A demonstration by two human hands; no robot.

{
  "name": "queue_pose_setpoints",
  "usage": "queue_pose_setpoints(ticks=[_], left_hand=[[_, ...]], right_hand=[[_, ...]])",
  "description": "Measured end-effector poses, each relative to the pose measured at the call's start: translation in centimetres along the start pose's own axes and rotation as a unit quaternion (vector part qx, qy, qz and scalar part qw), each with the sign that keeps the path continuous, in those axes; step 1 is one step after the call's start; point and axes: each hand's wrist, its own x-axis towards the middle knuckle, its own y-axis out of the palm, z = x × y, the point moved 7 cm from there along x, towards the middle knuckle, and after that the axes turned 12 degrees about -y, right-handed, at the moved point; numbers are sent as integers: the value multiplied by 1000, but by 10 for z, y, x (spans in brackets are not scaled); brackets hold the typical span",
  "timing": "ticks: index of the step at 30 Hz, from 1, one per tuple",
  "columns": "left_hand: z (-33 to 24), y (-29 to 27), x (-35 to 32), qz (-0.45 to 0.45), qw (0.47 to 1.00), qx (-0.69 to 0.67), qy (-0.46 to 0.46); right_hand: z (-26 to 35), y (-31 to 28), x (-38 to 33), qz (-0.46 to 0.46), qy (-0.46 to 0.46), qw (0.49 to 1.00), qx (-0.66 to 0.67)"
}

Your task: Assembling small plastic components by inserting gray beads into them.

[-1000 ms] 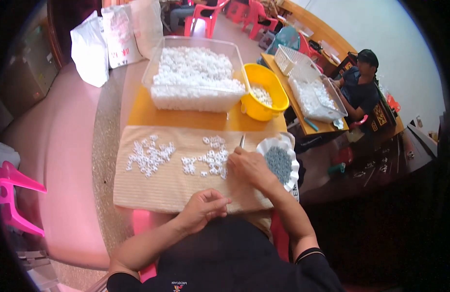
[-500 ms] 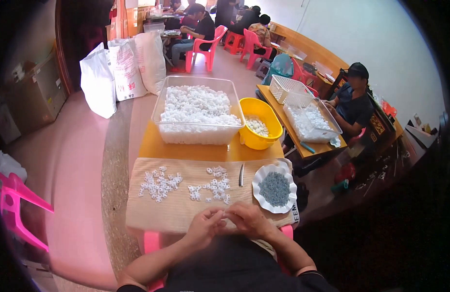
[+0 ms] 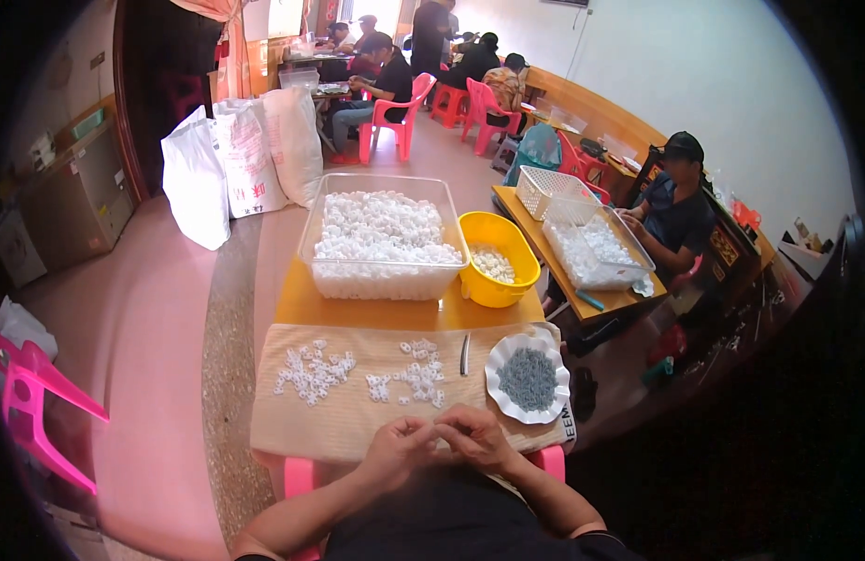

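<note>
My left hand [image 3: 400, 451] and my right hand [image 3: 476, 438] meet at the near edge of a tan towel [image 3: 311, 432], fingertips closed in a pinch. Whatever they pinch is too small and hidden to make out. Beyond my left hand lie small white plastic pieces with holes, in a left heap [image 3: 314, 372] and a right heap [image 3: 419, 374]. A slim metal tool [image 3: 465, 355], perhaps tweezers, rests right of them. Near my right hand stands a white wavy-rimmed dish [image 3: 494, 391] filled with small grey pieces [image 3: 528, 379].
Behind the towel stand a clear bin [image 3: 386, 285] heaped with white pieces and a yellow tub [image 3: 493, 293]. A co-worker [image 3: 680, 210] sits at a side table [image 3: 591, 309] on the right. White sacks [image 3: 197, 182] and a pink chair [image 3: 44, 402] are on the left.
The whole scene sits slightly lower in the picture, as the head view has tilted up. My hands stay together, with my right fingers a little lower and more bent over.
</note>
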Motion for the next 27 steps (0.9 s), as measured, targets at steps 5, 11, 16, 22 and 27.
queue_pose_setpoints(ticks=[5,11,16,22,27], left_hand=[[-4,4,-4,-3,1000,-12,7],[-4,8,-4,4,1000,0,4],[-6,7,-5,9,1000,28,-6],[-5,10,-5,17,999,38,-6],[-6,12,-4,29,999,40,-9]], right_hand=[[9,2,2,24,-42,999,4],[4,4,-1,36,-7,994,105],[4,5,-2,35,76,981,177],[-16,5,-8,41,103,980,168],[-23,6,-12,35,117,971,205]])
